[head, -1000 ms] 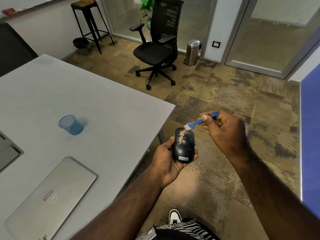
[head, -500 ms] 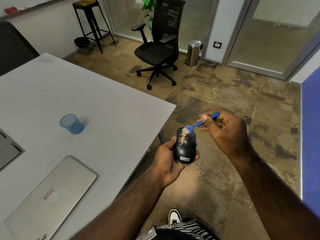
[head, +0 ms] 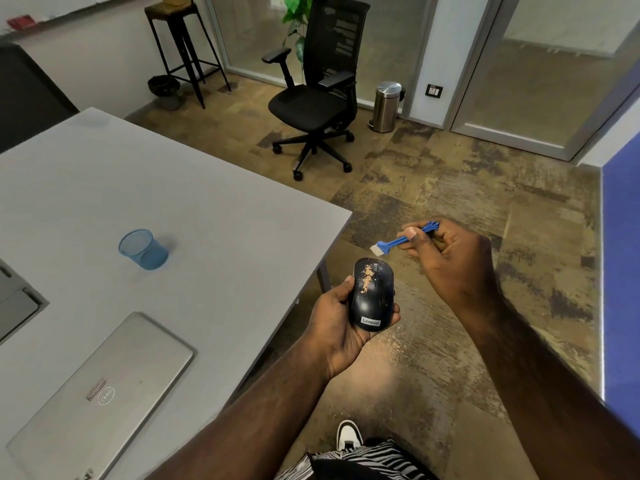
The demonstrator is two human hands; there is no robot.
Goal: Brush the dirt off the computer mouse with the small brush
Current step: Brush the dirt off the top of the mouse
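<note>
The left hand [head: 341, 315] cradles a glossy black rounded computer mouse [head: 371, 294] streaked with tan gritty dirt [head: 367, 278]; the right hand [head: 450, 258] pinches a slim blue plastic brush [head: 398, 241], its white bristles just clear of the mouse.

laptop [head: 100, 393] corner cut off, mouse [head: 372, 294] underside hidden

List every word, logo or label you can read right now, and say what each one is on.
"Lenovo": grey tag at the near end of the mouse, held in the left hand.
"DELL": round logo on the closed laptop lid.
Sticker beside that logo: too small to read.
Panels on the chair backrest: blurred, unreadable.
Wall plate: no legible text.
</note>
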